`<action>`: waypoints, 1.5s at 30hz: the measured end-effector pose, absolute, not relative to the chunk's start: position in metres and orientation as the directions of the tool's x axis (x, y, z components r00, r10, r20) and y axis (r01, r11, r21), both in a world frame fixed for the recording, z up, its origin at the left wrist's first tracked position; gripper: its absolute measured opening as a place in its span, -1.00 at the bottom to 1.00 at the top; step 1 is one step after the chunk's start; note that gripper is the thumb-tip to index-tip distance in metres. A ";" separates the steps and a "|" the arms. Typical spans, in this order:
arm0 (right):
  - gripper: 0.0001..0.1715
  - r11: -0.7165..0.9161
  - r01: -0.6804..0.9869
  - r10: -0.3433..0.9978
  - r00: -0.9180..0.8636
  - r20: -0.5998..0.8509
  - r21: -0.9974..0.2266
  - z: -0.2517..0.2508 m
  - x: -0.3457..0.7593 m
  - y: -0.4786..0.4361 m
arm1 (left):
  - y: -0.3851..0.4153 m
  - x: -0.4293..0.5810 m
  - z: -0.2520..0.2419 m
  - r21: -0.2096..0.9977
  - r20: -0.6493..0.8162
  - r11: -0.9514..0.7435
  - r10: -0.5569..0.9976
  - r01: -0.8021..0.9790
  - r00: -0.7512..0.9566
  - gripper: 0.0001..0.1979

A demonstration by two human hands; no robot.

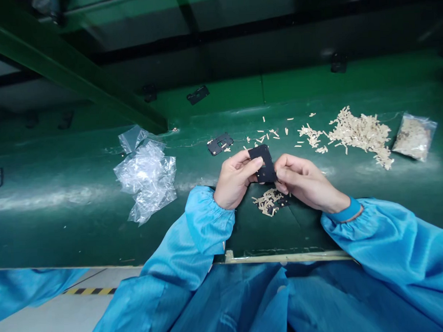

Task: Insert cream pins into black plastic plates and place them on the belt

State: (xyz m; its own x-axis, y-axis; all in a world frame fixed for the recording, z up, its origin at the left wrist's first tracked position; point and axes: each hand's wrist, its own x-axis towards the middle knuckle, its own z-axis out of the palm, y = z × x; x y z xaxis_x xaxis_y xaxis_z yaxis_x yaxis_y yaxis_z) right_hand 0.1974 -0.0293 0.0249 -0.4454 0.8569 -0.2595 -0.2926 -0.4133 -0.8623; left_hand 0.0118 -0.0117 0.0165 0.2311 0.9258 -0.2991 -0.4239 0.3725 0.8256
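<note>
My left grip (235, 180) and right grip (305, 178) both pinch a black frame (266, 171) above the green worktop (63, 231) — a second frame (219, 144) lies beyond, a heap of pale strips (359, 133) remains loose, and a plastic bag (414, 138) still holds more.

Matt black plastic is seen in the frame (267, 171) pinched between the left hand (235, 180) and the right hand (305, 179). A smooth, glossy green finish is shown by the counter (63, 231), with light streaked across it. Thin, crumpled, shiny clear plastic forms the bag (147, 181). A matt finish is seen on the cream strips (359, 133), though their material cannot be told. Smooth blue cloth with a faint sheen makes up the sleeve (205, 220).
</note>
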 end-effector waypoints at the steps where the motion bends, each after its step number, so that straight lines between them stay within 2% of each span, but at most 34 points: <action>1: -0.72 -0.406 -0.296 0.860 -0.443 -0.253 -0.865 0.025 0.196 -0.030 | -0.013 0.013 0.016 0.820 -0.295 0.371 0.926 -0.437 0.234 -0.71; 7: -0.62 -0.385 -0.341 0.876 -0.427 -0.223 -0.858 0.021 0.192 -0.031 | -0.016 0.018 0.017 0.828 -0.298 0.369 0.928 -0.423 0.225 -0.66; 10: -0.63 -0.323 -0.300 0.927 -0.292 -0.236 -0.898 0.021 0.195 -0.026 | -0.014 0.015 0.019 0.831 -0.307 0.355 0.935 -0.428 0.179 -0.60; 13: -0.64 -0.338 -0.330 0.939 -0.181 -0.292 -0.881 0.023 0.200 -0.019 | -0.010 0.013 0.018 0.853 -0.294 0.315 0.949 -0.417 0.116 -0.56; 16: -0.65 -0.398 -0.348 0.915 -0.221 -0.338 -0.849 0.025 0.203 -0.017 | -0.009 0.012 0.017 0.883 -0.263 0.260 0.964 -0.390 0.046 -0.57; 20: -0.64 -0.460 -0.336 0.882 -0.282 -0.377 -0.822 0.025 0.202 -0.018 | -0.010 0.013 0.016 0.894 -0.250 0.246 0.967 -0.374 0.039 -0.59; 28: -0.69 -0.450 -0.365 0.886 -0.298 -0.355 -0.815 0.024 0.201 -0.019 | -0.011 0.013 0.014 0.895 -0.233 0.238 0.971 -0.377 0.061 -0.63; 36: -0.73 -0.453 -0.424 0.885 -0.321 -0.338 -0.784 0.024 0.196 -0.023 | -0.015 0.020 0.019 0.855 -0.314 0.294 0.949 -0.427 0.024 -0.52; 40: -0.75 -0.486 -0.492 0.871 -0.346 -0.350 -0.723 0.025 0.192 -0.027 | -0.019 0.025 0.021 0.843 -0.321 0.283 0.947 -0.458 -0.007 -0.53; 45: -0.75 -0.513 -0.514 0.854 -0.389 -0.346 -0.687 0.027 0.186 -0.030 | -0.020 0.026 0.021 0.811 -0.333 0.303 0.942 -0.500 0.032 -0.53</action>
State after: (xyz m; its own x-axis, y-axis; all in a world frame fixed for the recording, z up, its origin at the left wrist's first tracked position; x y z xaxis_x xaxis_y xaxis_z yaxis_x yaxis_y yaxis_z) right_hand 0.1865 -0.0302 0.0265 -0.3889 0.8538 -0.3462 -0.5145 -0.5130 -0.6871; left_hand 0.0259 -0.0204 0.0210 0.0322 0.9425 -0.3327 -0.5000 0.3034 0.8112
